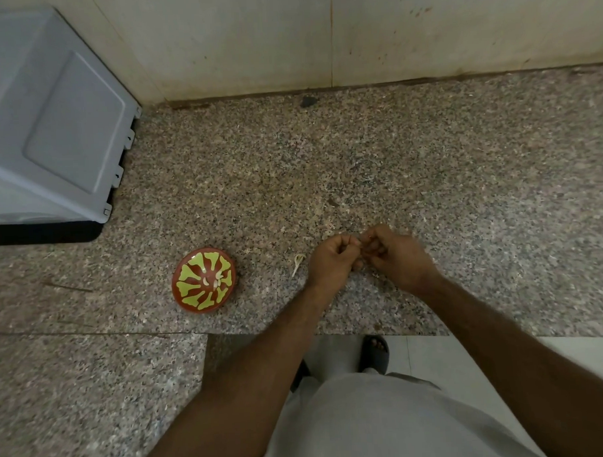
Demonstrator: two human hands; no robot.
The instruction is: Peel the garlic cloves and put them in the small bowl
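Garlic clove under work: hidden between the two hands, too small to make out; only a thin pale bit shows at the fingertips. Left hand and right hand meet knuckle to knuckle above the speckled brown-grey granite counter, fingers of both curled inward and pinching at the same spot; what they pinch I cannot tell for certain.

Small round red-brown bowl with yellow-green petal pattern sits on the counter, left of the hands and apart from them. Several pale peeled garlic cloves lie inside it, right of its centre.

Thin pale strip of garlic skin lies on the counter just beside the left hand, between hand and bowl.

Grey plastic appliance stands at far left against the pale wall.
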